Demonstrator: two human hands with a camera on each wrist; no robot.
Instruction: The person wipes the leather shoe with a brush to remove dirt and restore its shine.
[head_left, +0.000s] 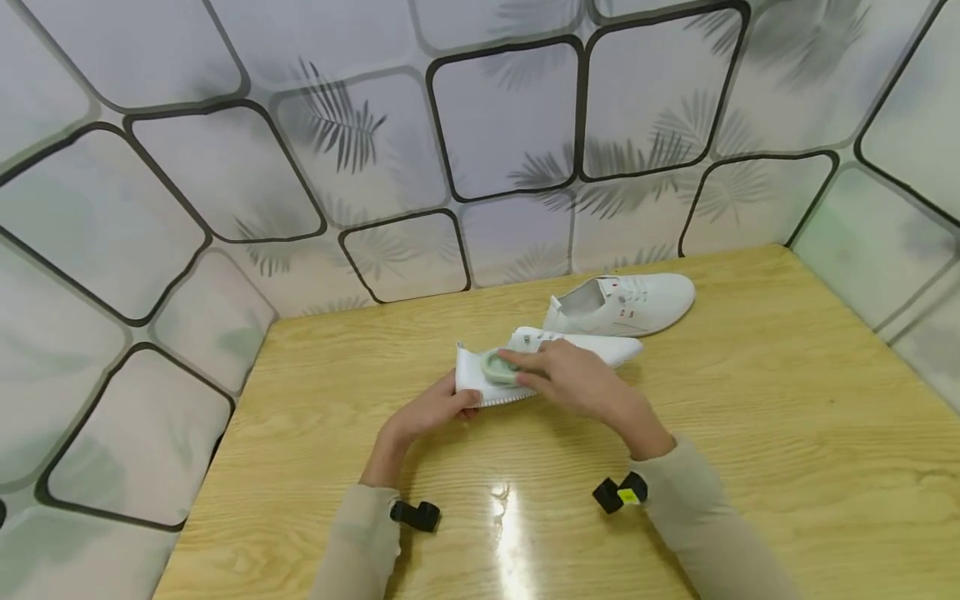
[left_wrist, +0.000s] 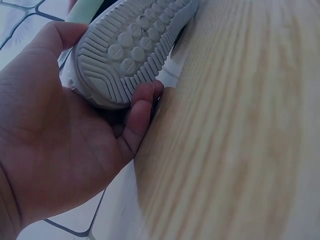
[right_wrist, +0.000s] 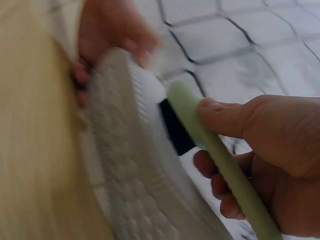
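A white shoe (head_left: 617, 347) is tipped on its side above the table, its ridged, studded sole (left_wrist: 131, 49) facing the left wrist camera. My left hand (head_left: 435, 410) grips it by the heel, thumb on the upper side and fingers curled beneath. In my right hand (head_left: 573, 377) is a light green brush (right_wrist: 220, 160), held by its handle between thumb and curled fingers. Its dark bristles (right_wrist: 175, 127) are against or very close to the shoe's side near the heel; the right wrist view is blurred there.
A second white shoe (head_left: 652, 302) lies just behind the held one, toe pointing right. Beneath is a wooden table (head_left: 750, 450), with patterned cloth walls (head_left: 502, 125) along its back and sides. Each sleeve cuff has a small black camera (head_left: 420, 515) near it.
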